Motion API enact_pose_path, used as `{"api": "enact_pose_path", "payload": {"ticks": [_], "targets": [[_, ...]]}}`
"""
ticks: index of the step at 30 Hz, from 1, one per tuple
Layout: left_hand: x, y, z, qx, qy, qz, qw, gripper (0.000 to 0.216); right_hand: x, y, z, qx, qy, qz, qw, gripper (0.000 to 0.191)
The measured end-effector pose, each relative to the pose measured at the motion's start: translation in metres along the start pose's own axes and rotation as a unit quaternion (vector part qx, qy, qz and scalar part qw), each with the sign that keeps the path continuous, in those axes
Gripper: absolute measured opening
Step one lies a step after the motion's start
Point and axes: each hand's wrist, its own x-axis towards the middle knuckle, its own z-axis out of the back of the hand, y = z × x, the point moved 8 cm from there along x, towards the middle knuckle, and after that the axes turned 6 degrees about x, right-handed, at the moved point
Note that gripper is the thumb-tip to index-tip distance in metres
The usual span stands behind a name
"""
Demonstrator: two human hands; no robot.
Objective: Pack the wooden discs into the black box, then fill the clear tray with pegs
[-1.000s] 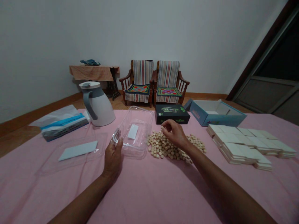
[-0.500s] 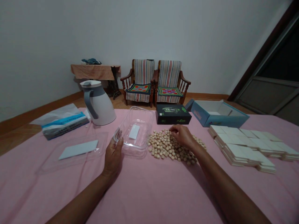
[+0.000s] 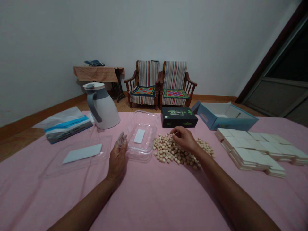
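Since half a second ago, the right hand [image 3: 184, 138] has drawn slightly left over the pile of small wooden pieces [image 3: 181, 151], its fingertips pressed together, pinching something too small to tell. At the pile's nine o'clock stands the clear plastic container [image 3: 142, 135], the left hand [image 3: 117, 158] gripping its near-left corner, thumb on the rim. At three o'clock lie stacked pale tiles [image 3: 255, 147]; at twelve o'clock a black box [image 3: 179, 116].

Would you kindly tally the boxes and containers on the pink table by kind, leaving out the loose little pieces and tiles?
Clear plastic container, held at its near corner by the left hand: 1
Clear flat lid: 1
Black box: 1
Open blue box: 1
Jug: 1
Tissue pack: 1
Total: 6
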Motion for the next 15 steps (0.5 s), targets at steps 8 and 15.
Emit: {"api": "enact_pose_path", "payload": {"ticks": [8, 15], "targets": [[-0.003, -0.001, 0.000, 0.008, 0.005, -0.002, 1.000, 0.056, 0.000, 0.049, -0.010, 0.278, -0.013, 0.039, 0.960, 0.021], [-0.001, 0.002, 0.001, 0.006, -0.004, 0.007, 1.000, 0.057, -0.023, 0.052, -0.038, -0.022, 0.132, 0.099, 0.986, 0.021]]}}
